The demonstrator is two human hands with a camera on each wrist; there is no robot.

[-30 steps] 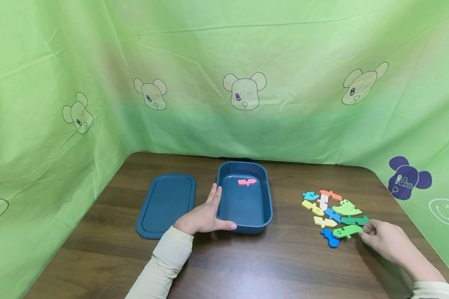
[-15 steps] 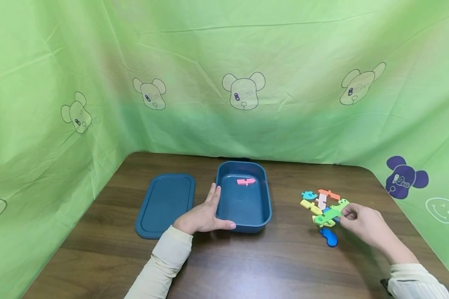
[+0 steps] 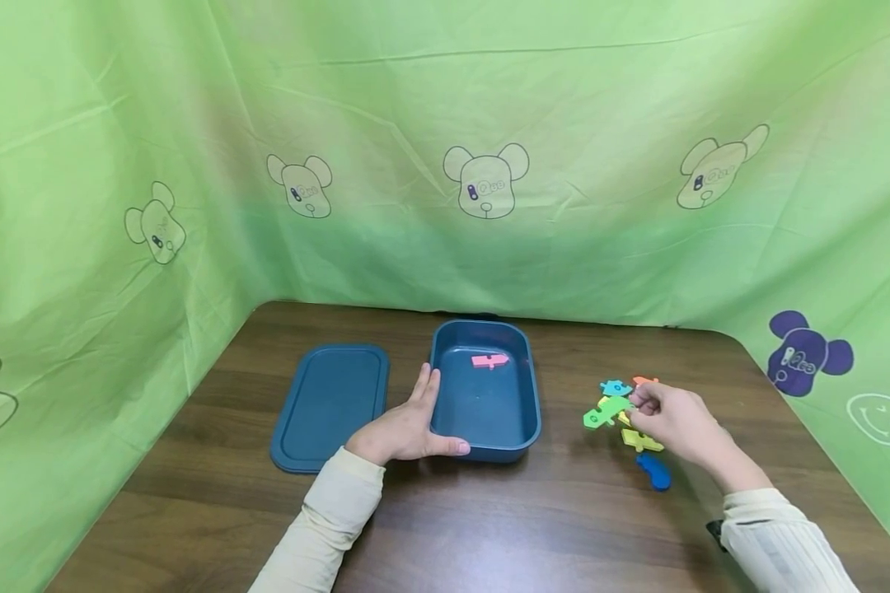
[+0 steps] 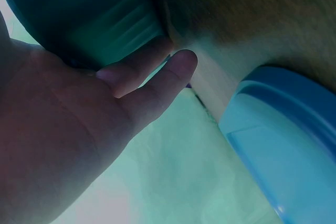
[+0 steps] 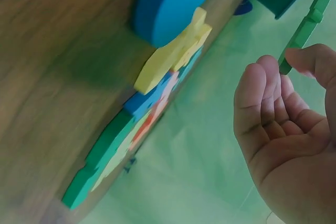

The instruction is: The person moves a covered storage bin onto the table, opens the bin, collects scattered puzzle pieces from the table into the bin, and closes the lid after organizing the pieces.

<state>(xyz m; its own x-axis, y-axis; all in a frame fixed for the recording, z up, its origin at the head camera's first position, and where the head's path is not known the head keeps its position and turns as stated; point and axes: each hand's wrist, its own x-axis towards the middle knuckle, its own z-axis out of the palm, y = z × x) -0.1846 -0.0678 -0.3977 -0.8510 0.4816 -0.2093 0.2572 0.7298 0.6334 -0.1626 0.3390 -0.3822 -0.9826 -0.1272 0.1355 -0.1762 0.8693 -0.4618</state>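
Note:
My left hand rests against the near left corner of a blue plastic box, fingers straight along its side and thumb across its front wall. Inside the box lies one pink puzzle piece. My right hand pinches a bright green puzzle piece between thumb and fingertips, lifted above the table; the right wrist view shows this green piece edge-on. Below it, partly hidden by the hand, lie a yellow piece, a blue piece and a teal piece, among several others.
A flat blue lid lies on the brown wooden table, left of the box. Green fabric with printed bear heads hangs behind and at both sides. In the right wrist view, a dark green piece lies in the pile.
My right hand has picked the bright green piece off the pile's near right side and carried it left toward the box. My left hand has stayed at the box.

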